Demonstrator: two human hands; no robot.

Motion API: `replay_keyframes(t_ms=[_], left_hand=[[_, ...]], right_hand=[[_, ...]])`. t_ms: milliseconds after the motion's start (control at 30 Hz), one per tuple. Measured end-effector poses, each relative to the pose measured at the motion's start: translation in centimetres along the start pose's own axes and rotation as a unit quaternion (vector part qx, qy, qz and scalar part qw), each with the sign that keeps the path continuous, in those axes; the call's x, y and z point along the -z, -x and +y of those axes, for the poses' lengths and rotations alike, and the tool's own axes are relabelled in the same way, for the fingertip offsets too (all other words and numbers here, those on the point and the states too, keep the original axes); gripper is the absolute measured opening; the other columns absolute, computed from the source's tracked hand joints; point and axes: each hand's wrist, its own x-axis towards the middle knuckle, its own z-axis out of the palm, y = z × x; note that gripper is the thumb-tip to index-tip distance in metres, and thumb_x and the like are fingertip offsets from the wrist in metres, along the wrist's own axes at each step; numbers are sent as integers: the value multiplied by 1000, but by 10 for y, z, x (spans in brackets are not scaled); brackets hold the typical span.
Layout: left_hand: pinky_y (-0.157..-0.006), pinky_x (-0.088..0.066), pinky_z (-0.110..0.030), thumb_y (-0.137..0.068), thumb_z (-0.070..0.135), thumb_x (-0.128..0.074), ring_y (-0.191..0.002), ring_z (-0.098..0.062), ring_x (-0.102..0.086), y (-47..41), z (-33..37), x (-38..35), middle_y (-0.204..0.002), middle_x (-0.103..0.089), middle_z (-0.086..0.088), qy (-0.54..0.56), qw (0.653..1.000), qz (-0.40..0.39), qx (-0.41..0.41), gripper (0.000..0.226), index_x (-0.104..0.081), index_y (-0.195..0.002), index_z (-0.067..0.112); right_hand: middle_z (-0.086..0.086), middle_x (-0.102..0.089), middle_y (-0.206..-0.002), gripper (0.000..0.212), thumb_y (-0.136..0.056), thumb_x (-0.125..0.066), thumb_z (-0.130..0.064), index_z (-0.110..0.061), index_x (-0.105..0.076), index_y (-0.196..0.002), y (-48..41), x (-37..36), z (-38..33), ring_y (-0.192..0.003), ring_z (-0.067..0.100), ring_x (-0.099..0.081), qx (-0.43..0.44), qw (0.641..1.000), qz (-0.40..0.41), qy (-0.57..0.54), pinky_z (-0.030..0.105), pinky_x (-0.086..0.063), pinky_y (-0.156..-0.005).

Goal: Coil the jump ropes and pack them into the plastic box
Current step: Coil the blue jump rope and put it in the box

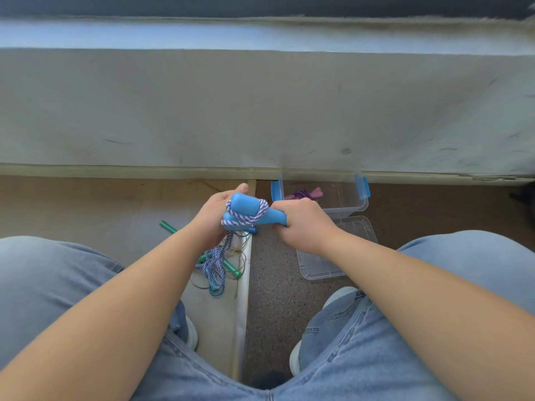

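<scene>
The left hand (214, 217) is curled round one end of 2 blue handles (244, 204) held side by side, its thumb raised above them, while the right hand (304, 224) is clenched in a fist round the opposite end of the lower handle. A purple-and-white braided rope (249, 217) is looped round both handles between the 2 hands, and the rest of it hangs from under the left hand down to a loose heap on the floor (278, 299). That heap lies over a green-handled jump rope (231, 267), whose other green handle (168, 227) pokes out to the left of the left wrist. Just beyond the right hand stands the clear plastic box (348, 208) with blue latches, open, against the base of the wall; inside it lies a coiled purple rope (301, 194) with a pink handle (316, 192). The box's clear lid (317, 267) lies flat on the floor just in front of the box, partly hidden beneath the right forearm
</scene>
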Motion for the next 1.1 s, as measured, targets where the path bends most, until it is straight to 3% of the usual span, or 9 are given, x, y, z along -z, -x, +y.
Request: replay_keyframes(t_ms=[100, 233, 433, 567, 700, 800, 933, 1000, 1100], left_hand=[[-49, -37, -23, -103, 24, -44, -45, -10, -43, 5, -15, -4, -50, -52, 4, -131, 990, 2, -52, 34, -65, -77, 16], [-52, -34, -27, -102, 41, -44, -43, -7, -41, 10, -27, -17, -45, -51, 9, -278, 952, 22, -126, 53, -60, -53, 27], [-51, -33, -29, -97, 50, -45, -54, -18, -48, 15, -14, -13, -52, -43, 5, -679, 674, -67, -283, 44, -46, -64, 20], [-49, -31, -26, -92, 69, -36, -58, -20, -53, 11, -1, -13, -60, -50, 4, -750, 579, -46, -317, 51, -52, -72, 25], [-48, -32, -26, -77, 82, -26, -55, -18, -51, 6, 5, -2, -53, -53, 3, -711, 614, -19, -342, 69, -55, -60, 22], [-48, -31, -28, -75, 76, -43, -47, -13, -37, 5, 6, 10, -44, -42, 4, -592, 756, -66, -272, 61, -45, -48, 22], [-49, -36, -22, -94, 37, -62, -49, -8, -43, 4, -2, 16, -46, -47, 10, -322, 943, -49, -62, 40, -50, -59, 22], [-58, -45, -21, -95, 12, -59, -63, -8, -59, 5, -8, 10, -64, -57, 6, -351, 936, -16, -33, 22, -53, -75, 20], [-64, -40, -34, -103, 25, -39, -70, -22, -54, 9, -17, -7, -76, -58, -5, -484, 866, -25, -121, 26, -56, -89, 12]], right_hand=[[2, -67, -76, 6, -85, -56, -17, -19, -61, -83, -5, 0, -4, -76, 29, -60, -77, 991, 60, -87, 38, -49, -67], [8, -61, -92, 13, -90, -55, -22, -23, -59, -102, -6, 3, 0, -88, 38, -56, -165, 985, 32, 40, 36, -41, -69], [10, -65, -116, 34, -92, -57, -18, -19, -58, -126, -1, -8, -2, -106, 34, -64, -200, 951, -59, 228, 38, -45, -73], [7, -65, -113, 32, -95, -57, -16, -18, -60, -127, 1, -7, -3, -102, 30, -64, -169, 931, -115, 303, 38, -44, -69], [7, -63, -98, 21, -94, -56, -15, -20, -60, -114, 6, -4, -3, -85, 29, -62, 17, 937, -184, 297, 37, -49, -66], [3, -66, -93, 22, -90, -58, -16, -26, -57, -110, 3, -6, -2, -81, 26, -65, 128, 946, -158, 251, 36, -53, -66], [1, -71, -95, 30, -86, -58, -15, -29, -63, -112, 6, -8, -8, -86, 26, -66, 99, 992, -66, 51, 36, -51, -71], [5, -72, -95, 38, -85, -56, -16, -31, -63, -120, 5, -6, -8, -86, 33, -65, 31, 999, 0, 10, 37, -52, -72], [11, -70, -103, 32, -88, -55, -21, -29, -61, -119, -3, 0, 0, -95, 40, -63, -119, 991, 43, 30, 37, -44, -71]])
